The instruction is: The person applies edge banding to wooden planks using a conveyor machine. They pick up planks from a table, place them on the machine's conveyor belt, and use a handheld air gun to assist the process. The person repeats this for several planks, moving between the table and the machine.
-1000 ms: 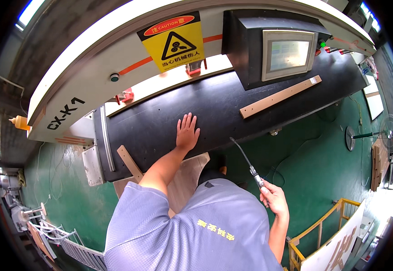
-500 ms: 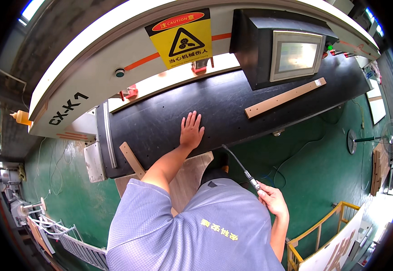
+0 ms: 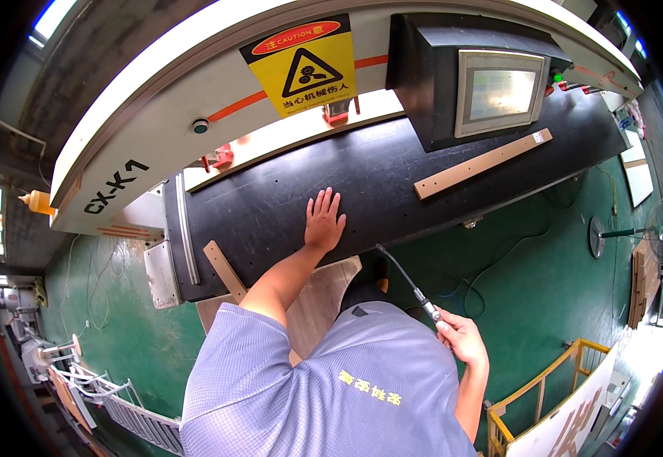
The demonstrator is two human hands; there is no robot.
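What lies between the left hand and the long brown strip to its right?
In the head view, only a stretch of black tabletop lies between the left hand and the long brown strip.

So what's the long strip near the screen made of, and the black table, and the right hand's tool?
The drilled strip: probably wood or fibreboard, by its matt tan face.
The black tabletop: perhaps laminate or coated board, with soft sheen and pale scratches.
The long-nozzled tool: likely metal by its silver shine; the dark nozzle could be metal or plastic.
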